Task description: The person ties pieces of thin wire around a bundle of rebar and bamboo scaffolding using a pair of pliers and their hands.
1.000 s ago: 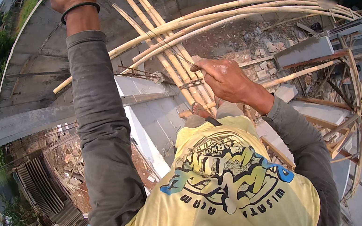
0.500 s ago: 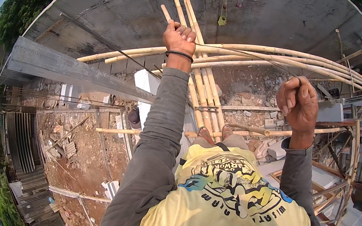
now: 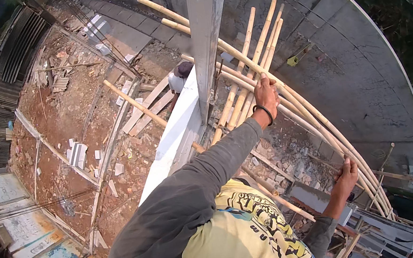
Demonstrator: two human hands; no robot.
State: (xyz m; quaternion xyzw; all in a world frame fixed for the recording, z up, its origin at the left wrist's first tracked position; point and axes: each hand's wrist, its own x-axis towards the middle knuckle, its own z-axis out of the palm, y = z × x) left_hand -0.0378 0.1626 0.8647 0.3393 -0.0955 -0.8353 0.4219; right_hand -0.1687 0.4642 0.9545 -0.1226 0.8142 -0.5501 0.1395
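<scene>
The bamboo poles (image 3: 238, 59) run as a long bundle from the upper left, past the grey steel column (image 3: 206, 26), and curve down to the lower right, lying over a crosswise group of shorter bamboo rails (image 3: 253, 51) high above the rubble-strewn ground (image 3: 71, 129). I count about three long poles side by side in the bundle and roughly four shorter ones crossing beneath them, though where they overlap the count is uncertain. Such poles look stiff along most of their length yet springy over a long span, light for their size, and smooth-skinned, so likely slippery; the knuckled nodes would give the surest hold, and taking them at two well-separated spots should keep a long one from swinging. The left hand (image 3: 266, 95), a dark band on its wrist, has its grip closed around one of the long poles near the crossing. The right hand (image 3: 347, 174) lies on the same bundle further down, fingers laid over the poles; whether this grip wraps fully I cannot tell. One white ledge (image 3: 175, 134) runs below the column.
</scene>
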